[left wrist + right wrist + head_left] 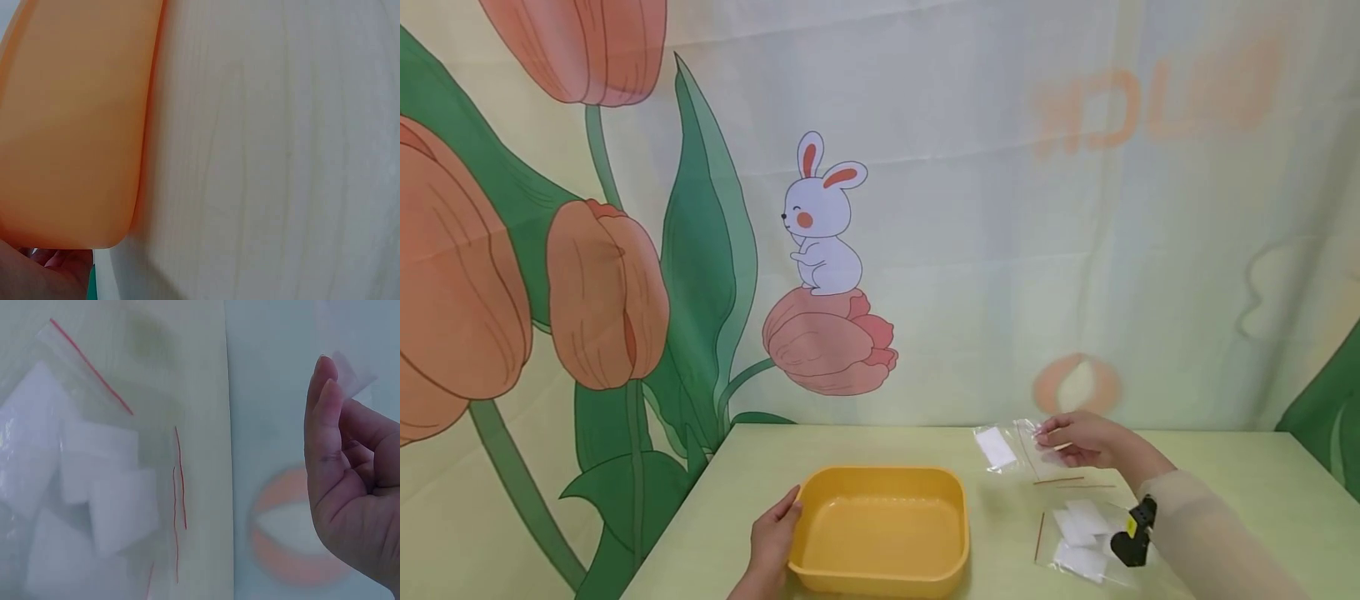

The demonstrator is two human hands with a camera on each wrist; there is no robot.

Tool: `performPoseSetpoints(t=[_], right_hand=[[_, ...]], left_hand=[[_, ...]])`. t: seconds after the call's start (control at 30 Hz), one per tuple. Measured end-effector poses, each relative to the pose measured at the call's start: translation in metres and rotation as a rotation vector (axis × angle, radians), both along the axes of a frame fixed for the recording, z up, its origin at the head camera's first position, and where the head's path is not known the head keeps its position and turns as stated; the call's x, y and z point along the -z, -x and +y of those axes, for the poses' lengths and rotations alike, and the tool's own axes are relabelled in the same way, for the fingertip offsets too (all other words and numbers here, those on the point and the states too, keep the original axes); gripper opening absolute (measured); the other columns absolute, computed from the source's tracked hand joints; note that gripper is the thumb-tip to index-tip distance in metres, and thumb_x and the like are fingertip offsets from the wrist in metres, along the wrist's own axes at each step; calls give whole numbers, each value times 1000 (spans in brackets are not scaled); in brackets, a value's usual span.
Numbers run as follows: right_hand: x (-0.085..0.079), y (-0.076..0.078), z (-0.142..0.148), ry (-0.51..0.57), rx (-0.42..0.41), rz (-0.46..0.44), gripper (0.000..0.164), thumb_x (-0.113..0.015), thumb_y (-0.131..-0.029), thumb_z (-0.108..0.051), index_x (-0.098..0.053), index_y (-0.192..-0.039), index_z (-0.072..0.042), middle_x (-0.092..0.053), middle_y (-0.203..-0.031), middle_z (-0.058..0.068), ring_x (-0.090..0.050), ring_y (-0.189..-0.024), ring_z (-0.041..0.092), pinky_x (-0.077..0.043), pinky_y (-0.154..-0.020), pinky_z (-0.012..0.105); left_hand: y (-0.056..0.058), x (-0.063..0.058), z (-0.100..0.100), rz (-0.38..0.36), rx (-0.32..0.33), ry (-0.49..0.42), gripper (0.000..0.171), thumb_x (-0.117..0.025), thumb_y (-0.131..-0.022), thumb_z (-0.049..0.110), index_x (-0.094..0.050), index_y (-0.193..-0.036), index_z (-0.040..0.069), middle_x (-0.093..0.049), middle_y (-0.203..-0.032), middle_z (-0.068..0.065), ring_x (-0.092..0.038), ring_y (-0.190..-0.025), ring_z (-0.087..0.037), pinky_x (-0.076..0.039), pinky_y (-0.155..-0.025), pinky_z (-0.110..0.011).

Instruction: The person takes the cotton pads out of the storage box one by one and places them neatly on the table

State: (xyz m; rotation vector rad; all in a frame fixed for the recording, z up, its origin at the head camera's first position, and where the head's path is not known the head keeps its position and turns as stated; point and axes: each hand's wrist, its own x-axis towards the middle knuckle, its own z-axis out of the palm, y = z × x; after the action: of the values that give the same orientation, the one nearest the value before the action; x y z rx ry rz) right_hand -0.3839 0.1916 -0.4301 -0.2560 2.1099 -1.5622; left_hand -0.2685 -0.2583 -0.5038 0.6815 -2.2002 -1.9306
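My left hand (772, 533) grips the left side of a yellow plastic tray (880, 579), thumb at the rim. In the left wrist view, the tray's outer wall (75, 125) looks orange and part of the hand (44, 272) shows below it. Over the table's back edge, my right hand (1078, 442) pinches a clear zip bag (1032, 446) with a red seal line. The right wrist view shows clear plastic (353, 378) at those fingertips. Just left of it in the head view is clear plastic around a white square packet (996, 447).
Nearer the right forearm, another clear zip bag (1043, 554) lies on the table (1000, 533), with several white square packets (1078, 533) in it. Thin red seal lines (1060, 481) show behind it. A printed cloth (962, 250) hangs behind the table.
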Motion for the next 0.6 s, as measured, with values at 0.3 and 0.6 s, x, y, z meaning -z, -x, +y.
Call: performPoseSetpoints(t=[0.3, 0.6], right_hand=[[28, -16, 56, 24, 109, -43, 5, -61, -102, -12, -66, -104, -10, -67, -79, -10, -55, -60, 0, -52, -58, 12], [50, -29, 101, 84, 205, -98, 14, -61, -102, -10, -70, -95, -20, -73, -81, -13, -62, -64, 1, -55, -61, 14]], left_hand=[[0, 0, 1, -8, -3, -3, 45, -50, -108, 15, -45, -149, -4, -36, -158, -27, -32, -151, -47, -35, -122, -56], [-3, -2, 1, -16, -5, 9, 45, -50, -108, 16, -45, -149, -3, -37, -158, -27, -33, -150, -47, -36, -121, -56]])
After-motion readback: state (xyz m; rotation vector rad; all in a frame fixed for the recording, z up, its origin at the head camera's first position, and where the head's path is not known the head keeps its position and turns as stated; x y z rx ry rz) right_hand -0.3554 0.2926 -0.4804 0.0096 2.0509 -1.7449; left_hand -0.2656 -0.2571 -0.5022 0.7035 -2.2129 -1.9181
